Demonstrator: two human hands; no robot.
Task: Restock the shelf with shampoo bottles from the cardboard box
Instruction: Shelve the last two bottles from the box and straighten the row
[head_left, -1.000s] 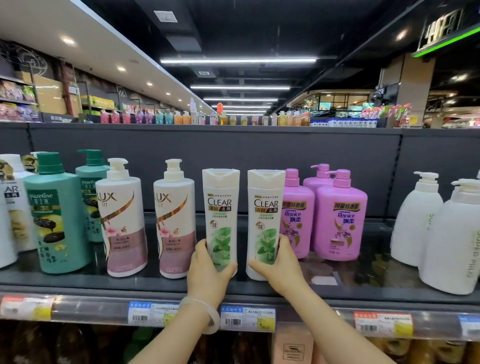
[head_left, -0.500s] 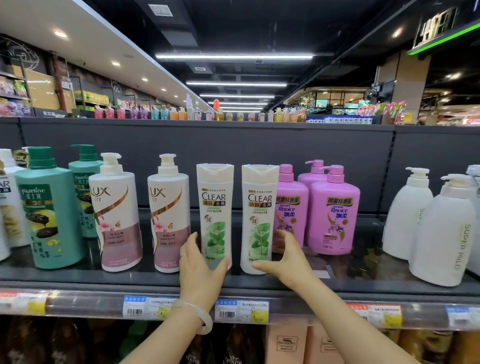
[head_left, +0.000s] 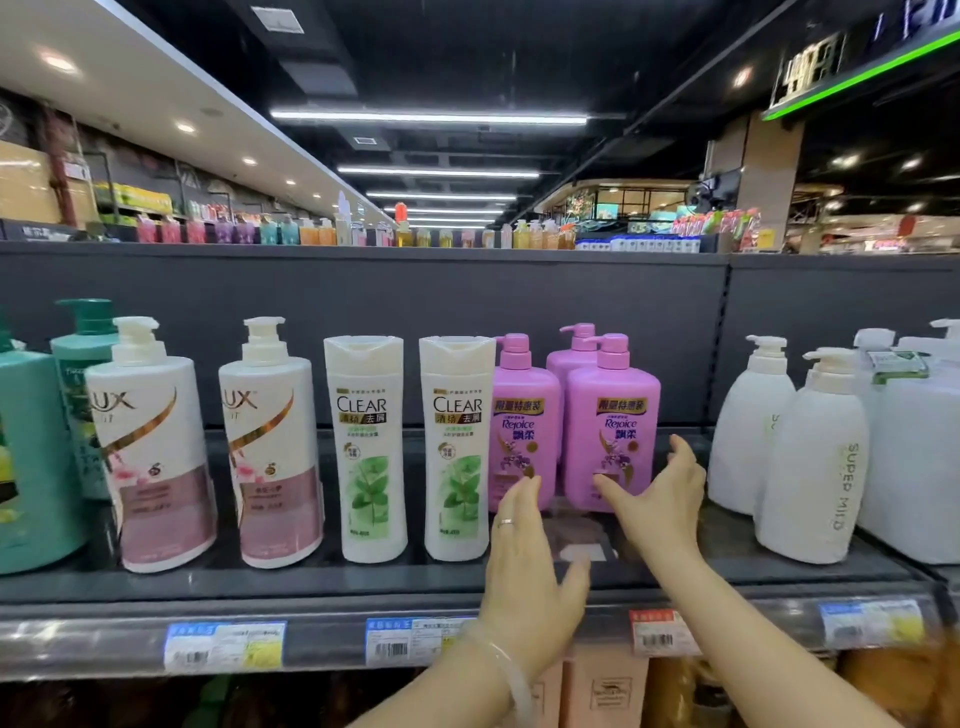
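Dark shelf (head_left: 311, 582): with left hand (head_left: 530, 582) and right hand (head_left: 657, 499), both spread wide and empty, either side of front pink plastic Rejoice pump bottle (head_left: 613, 415), grip low, slide forward level with white CLEAR bottles (head_left: 457, 447).

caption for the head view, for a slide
Both open hands reach toward pink Rejoice bottles on the shelf.

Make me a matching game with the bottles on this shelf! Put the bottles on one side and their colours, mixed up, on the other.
Bottles:
1. Rejoice bottle
2. CLEAR bottle
3. LUX bottle
4. Bottle at the far left

Colours:
A. white and pink with a gold swoosh
B. teal green
C. purple-pink
D. white with green leaves

Pairs: 1-C, 2-D, 3-A, 4-B
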